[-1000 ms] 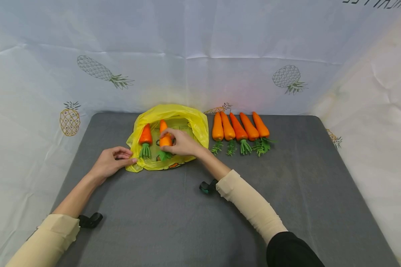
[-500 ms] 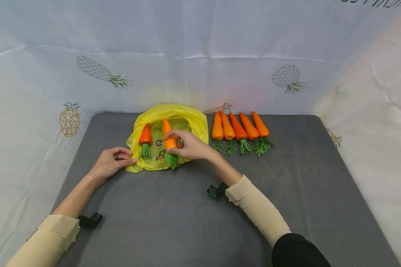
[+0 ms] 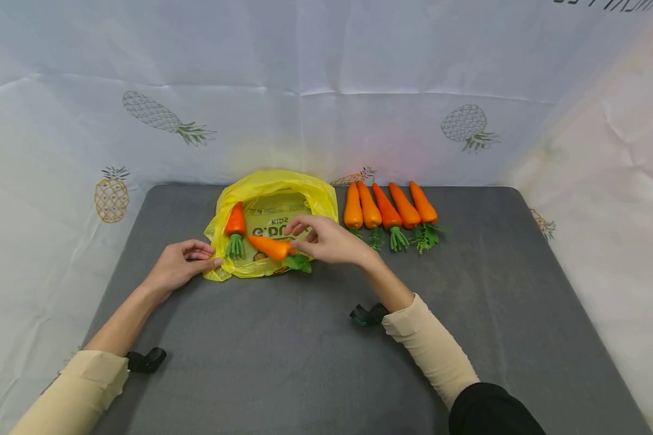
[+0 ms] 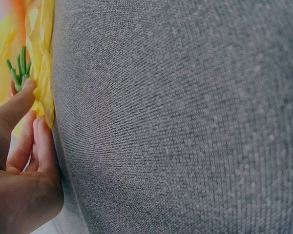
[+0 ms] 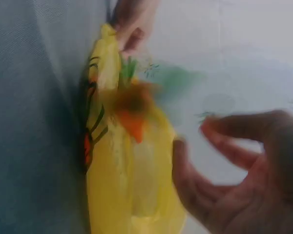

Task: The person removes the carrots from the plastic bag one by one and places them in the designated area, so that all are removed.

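Note:
A yellow plastic bag (image 3: 321,199) lies with its mouth spread wide at the back left of the table. My left hand (image 3: 187,263) pinches the bag's near left edge between thumb and fingers, seen closer in the left wrist view. Inside the bag, a red-orange carrot (image 3: 236,220) lies with its green stems toward me. A second carrot (image 3: 271,246) slants over the bag's front part, its leaves to the right, blurred in the right wrist view. My right hand (image 3: 329,240) is just right of this carrot, thumb and fingers parted with a gap between them.
Right of the bag, several orange carrots (image 3: 389,206) lie side by side, leafy ends toward me. The grey table (image 3: 283,356) meets a pale curtain (image 3: 326,72) with pineapple prints at its back edge. Each wrist carries a black camera mount (image 3: 369,315).
The right hand has lifted the second carrot, drawn back to the right and let go of it. The carrot has turned from upright to slanting. The left hand has stayed put.

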`<state>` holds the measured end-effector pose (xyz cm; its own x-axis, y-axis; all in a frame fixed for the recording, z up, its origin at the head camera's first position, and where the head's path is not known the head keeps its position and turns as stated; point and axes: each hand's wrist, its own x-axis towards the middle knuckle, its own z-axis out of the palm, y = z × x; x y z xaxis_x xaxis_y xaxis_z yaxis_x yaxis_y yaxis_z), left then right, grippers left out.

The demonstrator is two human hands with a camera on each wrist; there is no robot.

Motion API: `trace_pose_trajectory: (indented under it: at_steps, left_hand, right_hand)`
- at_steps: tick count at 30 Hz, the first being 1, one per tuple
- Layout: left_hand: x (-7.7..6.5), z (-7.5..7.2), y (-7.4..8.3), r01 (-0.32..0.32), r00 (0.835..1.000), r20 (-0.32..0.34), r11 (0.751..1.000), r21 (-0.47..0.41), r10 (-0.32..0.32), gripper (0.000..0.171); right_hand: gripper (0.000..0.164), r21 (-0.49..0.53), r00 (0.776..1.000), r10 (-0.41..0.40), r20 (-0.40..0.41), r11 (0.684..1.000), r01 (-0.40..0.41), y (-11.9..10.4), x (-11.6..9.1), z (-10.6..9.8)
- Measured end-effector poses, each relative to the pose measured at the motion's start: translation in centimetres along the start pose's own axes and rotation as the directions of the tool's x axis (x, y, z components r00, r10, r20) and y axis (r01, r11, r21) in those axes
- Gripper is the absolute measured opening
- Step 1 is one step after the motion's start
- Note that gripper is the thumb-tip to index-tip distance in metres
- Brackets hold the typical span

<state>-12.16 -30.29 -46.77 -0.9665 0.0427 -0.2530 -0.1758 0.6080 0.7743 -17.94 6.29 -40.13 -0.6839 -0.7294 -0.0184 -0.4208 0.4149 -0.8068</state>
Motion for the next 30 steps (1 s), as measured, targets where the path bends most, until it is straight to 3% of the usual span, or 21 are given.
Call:
trace_pose_trajectory:
  at_steps: [7,12,21,30]
  left_hand:
    - [-0.1,-0.1,0.0,-0.006,1.0,-0.004,1.0,0.006,0.006,0.052]
    - [-0.2,0.0,0.1,-0.004,1.0,-0.012,1.0,0.009,0.004,0.051]
    - [-0.4,0.0,0.4,-0.009,1.0,-0.015,1.0,0.01,0.009,0.05]
    - [-0.5,-0.1,0.6,0.0,1.0,-0.01,1.0,0.005,0.0,0.051]
  right_hand:
    - [0.036,-0.028,0.997,0.062,0.036,0.998,-0.061,1.2,0.2,1.0]
    - [0.037,-0.002,0.996,0.037,0.075,0.999,-0.037,1.3,0.9,1.7]
    - [0.038,-0.149,0.992,0.029,0.126,0.989,-0.01,1.4,2.2,3.4]
    - [0.041,-0.19,0.987,-0.004,0.161,0.981,0.035,1.5,2.4,3.9]
